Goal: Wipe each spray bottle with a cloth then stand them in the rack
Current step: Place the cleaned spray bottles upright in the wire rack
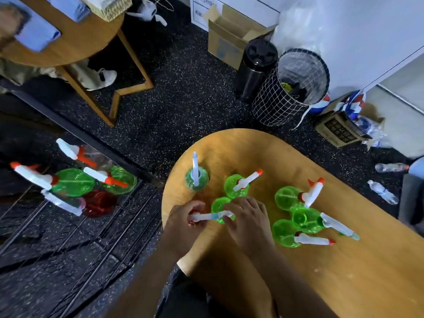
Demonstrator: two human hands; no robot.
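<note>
Several green spray bottles with white-and-orange trigger heads stand on the wooden table (321,283). Both hands are on one green bottle (219,206) near the table's left edge. My left hand (183,222) grips the nozzle end of its white spray head (207,216). My right hand (246,222) holds the other end of the head, over the bottle's neck. No cloth shows in either hand. To the left, a black wire rack (75,237) carries several bottles, green ones (72,182) and a red one (98,203).
More bottles stand at the table's middle: one (196,180) at the back left, one (236,185) behind my hands, three (298,216) to the right. A mesh bin (291,88), black canister (254,67) and cardboard boxes sit on the dark floor beyond. Another wooden table (75,40) stands far left.
</note>
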